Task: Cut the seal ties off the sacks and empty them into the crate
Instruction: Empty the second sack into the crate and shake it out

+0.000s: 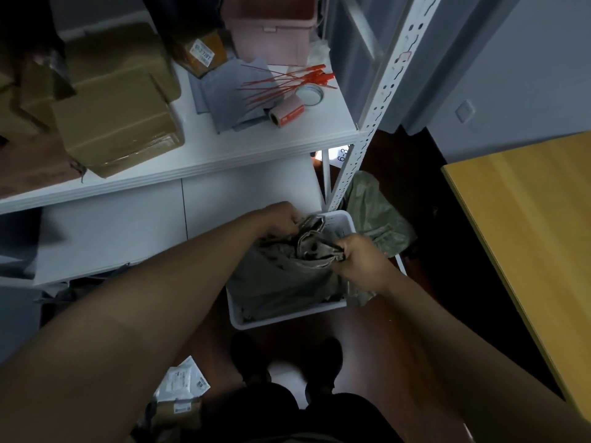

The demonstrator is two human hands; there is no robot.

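Observation:
A grey-green woven sack (287, 276) lies in a white plastic crate (281, 318) on the floor below the shelf. My left hand (281, 219) grips the bunched mouth of the sack at its far left side. My right hand (358, 254) pinches the mouth's right edge, fingers curled round the fabric. Both hands hold the opening over the crate. A second green sack (380, 215) lies crumpled on the floor behind the crate. A bundle of red seal ties (281, 84) rests on the shelf above.
White metal shelving (192, 161) carries brown cardboard parcels (121, 123), grey mailers, a pink bin (271, 27), a tape ring and a pink label roll. A wooden table (537, 238) stands at right. Small parcels (182, 388) lie by my feet.

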